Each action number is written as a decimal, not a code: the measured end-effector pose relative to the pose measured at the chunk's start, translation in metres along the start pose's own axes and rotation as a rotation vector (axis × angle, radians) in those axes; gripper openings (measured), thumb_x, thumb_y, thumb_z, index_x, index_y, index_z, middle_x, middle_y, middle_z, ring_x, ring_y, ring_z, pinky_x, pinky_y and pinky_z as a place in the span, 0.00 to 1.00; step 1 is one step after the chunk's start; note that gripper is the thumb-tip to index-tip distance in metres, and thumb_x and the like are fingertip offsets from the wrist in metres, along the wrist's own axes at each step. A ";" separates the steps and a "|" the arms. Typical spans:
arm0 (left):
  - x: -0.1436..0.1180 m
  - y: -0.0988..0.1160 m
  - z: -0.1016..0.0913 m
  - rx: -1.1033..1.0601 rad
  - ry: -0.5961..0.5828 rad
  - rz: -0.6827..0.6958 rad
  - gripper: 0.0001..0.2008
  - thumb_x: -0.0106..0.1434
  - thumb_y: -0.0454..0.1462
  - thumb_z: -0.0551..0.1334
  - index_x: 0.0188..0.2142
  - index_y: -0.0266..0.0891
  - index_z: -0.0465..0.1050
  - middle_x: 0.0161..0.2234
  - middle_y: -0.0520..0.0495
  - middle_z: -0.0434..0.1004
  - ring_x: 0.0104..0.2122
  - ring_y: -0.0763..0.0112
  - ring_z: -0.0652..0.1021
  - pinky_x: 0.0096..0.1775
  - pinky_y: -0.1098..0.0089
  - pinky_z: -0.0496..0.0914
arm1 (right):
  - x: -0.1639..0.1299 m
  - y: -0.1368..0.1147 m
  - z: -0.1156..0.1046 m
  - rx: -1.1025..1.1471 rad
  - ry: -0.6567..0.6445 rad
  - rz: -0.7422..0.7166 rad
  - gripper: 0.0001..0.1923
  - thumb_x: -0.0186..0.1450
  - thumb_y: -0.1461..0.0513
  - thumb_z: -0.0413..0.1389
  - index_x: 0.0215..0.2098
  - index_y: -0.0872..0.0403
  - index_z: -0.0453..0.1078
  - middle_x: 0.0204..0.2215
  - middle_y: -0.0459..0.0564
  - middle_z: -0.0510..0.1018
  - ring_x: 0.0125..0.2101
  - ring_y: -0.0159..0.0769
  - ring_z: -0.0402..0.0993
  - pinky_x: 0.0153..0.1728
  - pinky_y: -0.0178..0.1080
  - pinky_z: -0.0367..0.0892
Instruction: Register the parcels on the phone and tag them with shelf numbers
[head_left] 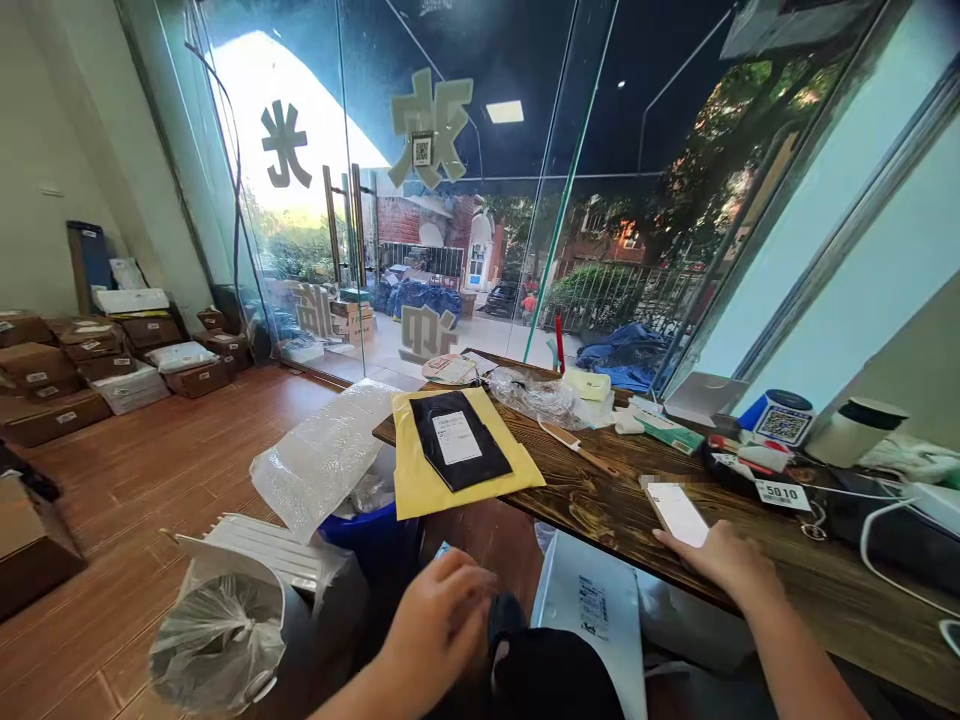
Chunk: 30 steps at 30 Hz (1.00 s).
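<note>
My right hand (731, 562) grips the lower end of a smartphone (679, 512) at the table's front edge, thumb along one side; its screen is bright white. Loosely curled, my left hand (442, 620) hangs in front of the table, over my lap. A small light-blue thing (442, 549) peeks out at its fingertips; what it is, I cannot make out. A yellow padded envelope (409, 470) overhangs the table's left end, with a black mailing bag (491, 455) bearing a white label (457, 437) on top. Behind it, a knife (577, 446) with a wooden handle lies on the wood.
Bubble wrap (322, 460) hangs over a blue bin (375, 540). A lined trash bin (225, 640) stands front left. A white box (589, 600) is below the table (600, 510). Cables, a tumbler (855, 432) and a number tag (781, 494) crowd the right. Parcels (127, 365) line the left wall.
</note>
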<state>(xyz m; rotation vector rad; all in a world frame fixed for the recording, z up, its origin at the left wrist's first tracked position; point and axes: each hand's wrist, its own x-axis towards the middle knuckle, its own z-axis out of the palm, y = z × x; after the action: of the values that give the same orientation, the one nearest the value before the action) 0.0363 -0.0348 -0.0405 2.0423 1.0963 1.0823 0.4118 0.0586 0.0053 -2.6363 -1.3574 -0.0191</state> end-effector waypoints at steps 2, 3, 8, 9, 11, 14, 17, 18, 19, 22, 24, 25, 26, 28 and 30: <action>-0.006 0.000 0.019 -0.067 -0.086 -0.024 0.13 0.58 0.31 0.55 0.42 0.40 0.72 0.37 0.44 0.72 0.34 0.70 0.73 0.37 0.71 0.68 | 0.004 0.005 0.002 -0.043 -0.078 -0.001 0.42 0.54 0.43 0.53 0.47 0.75 0.65 0.45 0.81 0.71 0.47 0.64 0.69 0.43 0.51 0.65; -0.007 0.000 0.027 -0.099 -0.124 -0.033 0.14 0.56 0.30 0.56 0.42 0.39 0.73 0.37 0.44 0.72 0.33 0.70 0.74 0.36 0.71 0.68 | 0.004 0.006 0.002 -0.064 -0.104 -0.003 0.40 0.55 0.44 0.52 0.47 0.75 0.66 0.45 0.80 0.71 0.47 0.63 0.69 0.43 0.49 0.65; -0.006 -0.008 0.053 -0.246 -0.257 -0.079 0.21 0.52 0.32 0.60 0.47 0.38 0.72 0.40 0.41 0.71 0.34 0.67 0.74 0.36 0.70 0.69 | -0.021 -0.002 0.001 0.101 0.004 -0.065 0.35 0.47 0.49 0.57 0.44 0.69 0.69 0.41 0.76 0.76 0.45 0.65 0.70 0.42 0.51 0.66; -0.006 -0.010 0.057 -0.284 -0.263 -0.099 0.20 0.54 0.35 0.60 0.48 0.38 0.71 0.40 0.40 0.71 0.36 0.66 0.74 0.37 0.69 0.70 | -0.033 -0.007 0.005 0.195 0.046 -0.098 0.36 0.44 0.50 0.58 0.44 0.68 0.69 0.40 0.74 0.76 0.44 0.65 0.70 0.41 0.52 0.66; -0.008 -0.015 0.063 -0.440 -0.259 -0.181 0.21 0.60 0.43 0.57 0.51 0.38 0.68 0.42 0.38 0.71 0.40 0.63 0.74 0.39 0.66 0.70 | -0.065 -0.020 0.018 0.448 0.067 -0.178 0.37 0.40 0.49 0.59 0.43 0.64 0.68 0.40 0.70 0.76 0.42 0.62 0.71 0.41 0.53 0.67; -0.012 -0.018 0.074 -0.878 -0.241 -0.361 0.32 0.60 0.55 0.53 0.58 0.41 0.60 0.50 0.35 0.67 0.49 0.55 0.71 0.39 0.62 0.72 | -0.125 -0.047 0.047 0.804 0.005 -0.274 0.38 0.40 0.47 0.61 0.44 0.57 0.65 0.40 0.61 0.75 0.40 0.56 0.72 0.41 0.51 0.68; -0.014 -0.016 0.079 -1.357 -0.196 -0.440 0.38 0.55 0.59 0.57 0.62 0.51 0.52 0.56 0.40 0.62 0.54 0.52 0.68 0.42 0.57 0.71 | -0.182 -0.079 0.071 0.980 -0.018 -0.378 0.35 0.44 0.49 0.63 0.48 0.52 0.64 0.42 0.55 0.73 0.42 0.51 0.70 0.41 0.48 0.68; -0.013 -0.015 0.078 -1.472 -0.142 -0.436 0.37 0.54 0.58 0.58 0.61 0.53 0.53 0.57 0.42 0.62 0.55 0.52 0.67 0.46 0.56 0.70 | -0.197 -0.089 0.076 0.999 -0.032 -0.395 0.34 0.45 0.50 0.64 0.48 0.52 0.64 0.42 0.55 0.72 0.43 0.51 0.70 0.42 0.48 0.68; -0.013 -0.013 0.076 -1.554 -0.063 -0.428 0.36 0.54 0.57 0.60 0.60 0.53 0.56 0.57 0.45 0.63 0.56 0.54 0.66 0.50 0.56 0.67 | -0.209 -0.098 0.079 1.019 -0.039 -0.397 0.34 0.45 0.51 0.64 0.48 0.51 0.64 0.41 0.54 0.71 0.43 0.51 0.69 0.42 0.48 0.67; -0.012 -0.009 0.057 -1.598 0.164 -0.449 0.30 0.56 0.53 0.61 0.57 0.53 0.61 0.59 0.50 0.62 0.58 0.59 0.64 0.54 0.64 0.64 | -0.227 -0.115 0.077 1.177 -0.141 -0.362 0.34 0.46 0.49 0.64 0.49 0.51 0.66 0.44 0.55 0.71 0.47 0.51 0.68 0.46 0.48 0.67; -0.013 -0.007 0.041 -1.563 0.117 -0.554 0.31 0.60 0.53 0.57 0.61 0.53 0.55 0.59 0.46 0.63 0.53 0.56 0.70 0.43 0.64 0.73 | -0.228 -0.117 0.070 1.343 -0.355 -0.293 0.31 0.49 0.46 0.61 0.47 0.51 0.68 0.47 0.56 0.72 0.49 0.51 0.68 0.47 0.48 0.66; -0.014 -0.006 0.032 -1.549 0.063 -0.603 0.32 0.62 0.52 0.54 0.63 0.52 0.49 0.59 0.43 0.63 0.49 0.54 0.73 0.35 0.65 0.75 | -0.227 -0.117 0.066 1.421 -0.481 -0.238 0.29 0.51 0.45 0.60 0.46 0.51 0.70 0.47 0.56 0.74 0.48 0.51 0.69 0.46 0.48 0.67; -0.016 -0.005 0.025 -1.540 0.019 -0.633 0.33 0.63 0.52 0.52 0.64 0.52 0.44 0.58 0.40 0.63 0.47 0.53 0.74 0.28 0.66 0.76 | -0.225 -0.116 0.062 1.485 -0.586 -0.175 0.27 0.52 0.44 0.59 0.43 0.51 0.72 0.45 0.56 0.76 0.45 0.50 0.71 0.45 0.48 0.67; -0.019 -0.003 0.014 -1.535 -0.008 -0.623 0.34 0.64 0.52 0.50 0.65 0.50 0.38 0.58 0.37 0.63 0.45 0.51 0.75 0.23 0.66 0.75 | -0.223 -0.116 0.056 1.558 -0.702 -0.077 0.26 0.50 0.44 0.60 0.40 0.51 0.74 0.38 0.54 0.80 0.39 0.48 0.74 0.42 0.47 0.68; -0.020 0.000 0.009 -1.529 -0.016 -0.582 0.34 0.64 0.52 0.50 0.65 0.50 0.37 0.59 0.37 0.61 0.45 0.51 0.75 0.25 0.66 0.76 | -0.223 -0.117 0.052 1.566 -0.690 -0.074 0.24 0.49 0.46 0.63 0.38 0.51 0.75 0.34 0.51 0.81 0.36 0.46 0.75 0.41 0.46 0.68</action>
<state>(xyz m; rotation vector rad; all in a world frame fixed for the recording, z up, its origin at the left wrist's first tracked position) 0.0369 -0.0531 -0.0524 0.4734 0.4262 1.0128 0.1832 -0.0461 -0.0483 -1.2084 -0.8565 1.3782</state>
